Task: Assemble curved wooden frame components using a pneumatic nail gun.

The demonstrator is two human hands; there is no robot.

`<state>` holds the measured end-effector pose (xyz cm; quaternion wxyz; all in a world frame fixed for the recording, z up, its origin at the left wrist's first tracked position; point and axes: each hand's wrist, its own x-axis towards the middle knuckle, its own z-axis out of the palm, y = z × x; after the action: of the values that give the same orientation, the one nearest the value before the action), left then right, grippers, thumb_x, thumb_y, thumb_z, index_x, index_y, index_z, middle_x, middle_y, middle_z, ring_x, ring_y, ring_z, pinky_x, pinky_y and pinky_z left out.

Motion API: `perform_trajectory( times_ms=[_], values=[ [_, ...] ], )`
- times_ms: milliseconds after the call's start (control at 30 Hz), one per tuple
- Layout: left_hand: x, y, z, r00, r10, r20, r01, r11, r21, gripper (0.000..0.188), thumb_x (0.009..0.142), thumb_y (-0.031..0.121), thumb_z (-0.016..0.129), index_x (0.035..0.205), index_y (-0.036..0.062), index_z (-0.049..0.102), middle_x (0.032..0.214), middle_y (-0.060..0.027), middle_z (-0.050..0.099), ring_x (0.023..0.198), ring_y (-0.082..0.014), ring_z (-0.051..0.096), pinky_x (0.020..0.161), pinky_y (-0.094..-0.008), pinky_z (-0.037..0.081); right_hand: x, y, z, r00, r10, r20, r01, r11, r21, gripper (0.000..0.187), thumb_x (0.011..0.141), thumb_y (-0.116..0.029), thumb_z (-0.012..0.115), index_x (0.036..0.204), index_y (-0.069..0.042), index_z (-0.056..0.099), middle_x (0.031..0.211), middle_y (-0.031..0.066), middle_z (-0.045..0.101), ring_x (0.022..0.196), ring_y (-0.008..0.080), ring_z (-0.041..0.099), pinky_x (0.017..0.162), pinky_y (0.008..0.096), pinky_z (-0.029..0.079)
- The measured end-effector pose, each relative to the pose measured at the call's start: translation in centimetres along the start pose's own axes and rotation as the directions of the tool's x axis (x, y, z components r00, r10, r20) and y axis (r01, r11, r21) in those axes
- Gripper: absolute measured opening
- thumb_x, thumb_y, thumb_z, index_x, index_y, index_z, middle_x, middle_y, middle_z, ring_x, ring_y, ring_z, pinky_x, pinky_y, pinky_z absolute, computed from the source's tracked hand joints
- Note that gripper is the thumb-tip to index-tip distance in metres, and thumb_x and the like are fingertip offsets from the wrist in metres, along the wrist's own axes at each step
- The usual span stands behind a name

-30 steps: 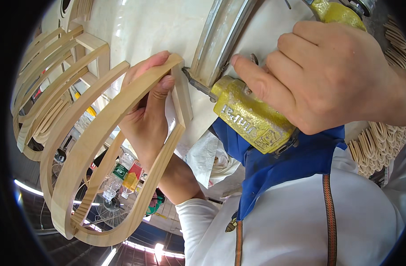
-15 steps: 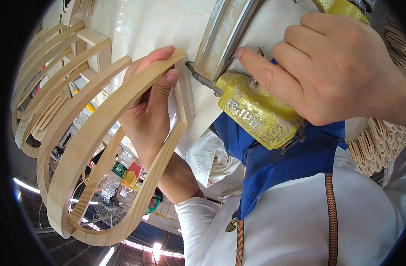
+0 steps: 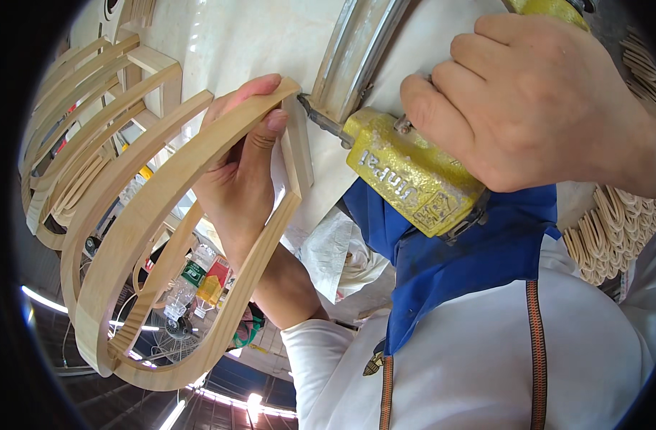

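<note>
My left hand (image 3: pixel 235 193) is closed round one end of a pale bentwood frame (image 3: pixel 156 201), a long U of curved wooden strips joined by a short crosspiece. The thumb presses on the top strip near its tip. My right hand (image 3: pixel 518 107) is wrapped round the handle of a yellow pneumatic staple gun (image 3: pixel 407 172), with the index finger curled by the trigger. The gun's dark nose almost meets the end of the top strip; whether they touch I cannot tell. A long metal magazine (image 3: pixel 364 54) runs up from the gun's body.
Several similar curved frames (image 3: pixel 77 136) stand at the left on the pale worktop (image 3: pixel 249 36). Bundles of bent wooden strips (image 3: pixel 607 233) lie at the right. Bottles (image 3: pixel 184 279) and a fan (image 3: pixel 177 330) show through the frame. A blue apron (image 3: pixel 464 265) hangs below the gun.
My right index finger has curled in from a stretched position. The staple gun has shifted slightly left and up, and the frame's lower curve has risen a little.
</note>
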<state>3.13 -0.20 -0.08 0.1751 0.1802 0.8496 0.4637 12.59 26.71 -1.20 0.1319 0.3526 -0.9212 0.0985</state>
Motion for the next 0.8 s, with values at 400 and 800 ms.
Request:
perform_trajectory(
  times_ms=[400,800],
  values=[
    [0.0,-0.3,-0.1,1.0,0.001,0.029,0.0,1.0,-0.028,0.026,0.093,-0.003,0.073,0.119,0.0011,0.074,0.116,-0.0087,0.072,0.103,-0.0145,0.068,0.092,-0.0277,0.055,-0.5,0.6,0.4,0.996,-0.04,-0.085,0.04,0.999,-0.002,0.031,0.073,-0.018,0.067,0.099,-0.001,0.07,0.07,0.0002,0.052,0.064,0.0154,0.055,0.058,0.0291,0.044],
    [0.1,-0.3,0.0,1.0,0.011,0.021,-0.011,1.0,-0.016,0.026,0.093,-0.003,0.073,0.119,0.0011,0.074,0.115,-0.0079,0.073,0.103,-0.014,0.068,0.093,-0.0272,0.055,-0.4,0.5,0.4,0.996,-0.06,-0.07,0.058,0.997,-0.042,0.036,0.072,-0.016,0.07,0.104,0.0,0.072,0.069,-0.0012,0.051,0.061,0.0138,0.053,0.057,0.0281,0.042]
  ],
)
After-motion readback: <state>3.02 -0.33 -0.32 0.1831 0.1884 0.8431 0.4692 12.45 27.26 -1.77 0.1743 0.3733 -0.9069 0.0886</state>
